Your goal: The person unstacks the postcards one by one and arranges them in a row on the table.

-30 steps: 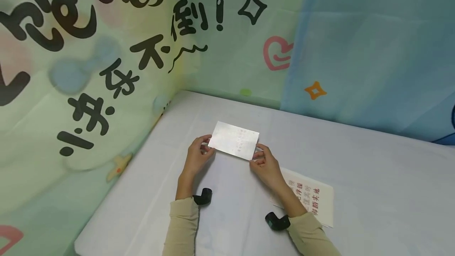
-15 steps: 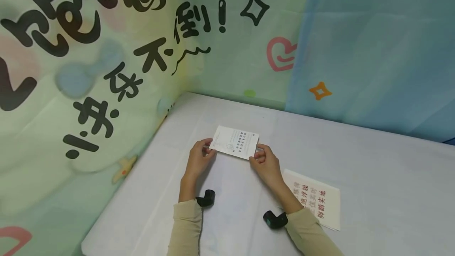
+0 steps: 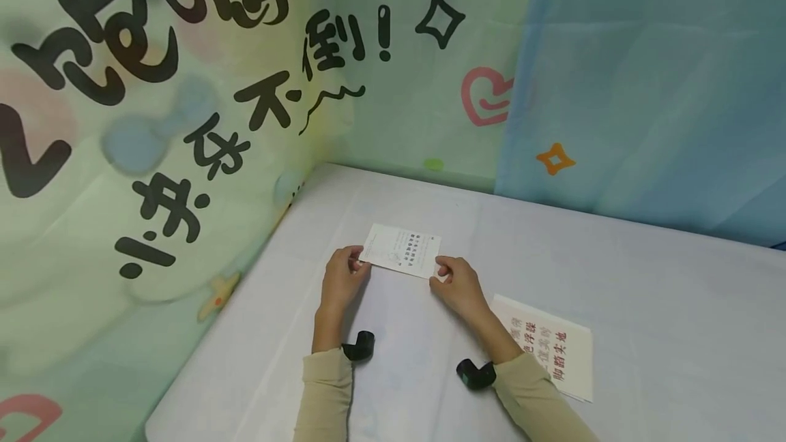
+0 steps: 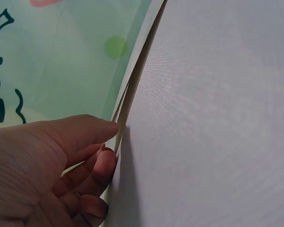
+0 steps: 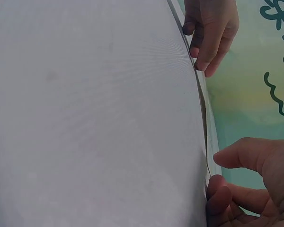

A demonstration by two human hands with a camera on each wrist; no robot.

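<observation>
A small white card (image 3: 402, 251) printed with dark characters is at or just above the white table; a narrow dark gap shows beneath it in both wrist views. My left hand (image 3: 344, 278) pinches its left edge, and the left wrist view shows the thumb (image 4: 97, 128) against that edge with fingers curled below. At the opposite edge is my right hand (image 3: 459, 290). Its thumb (image 5: 244, 153) stands apart from the fingers, close beside the card, with no grip seen. Whether those fingertips touch the card is hard to tell.
Larger cream sheets (image 3: 571, 360) with red and grey characters lie stacked on the table (image 3: 663, 333), partly under my right forearm. Printed cloth walls (image 3: 399, 121) stand along the table's left and back. Each wrist carries a black camera.
The card's glare has gone and its dark print now shows. It has come down slightly towards the table. My right hand's fingers have loosened from its right edge; the left still holds on.
</observation>
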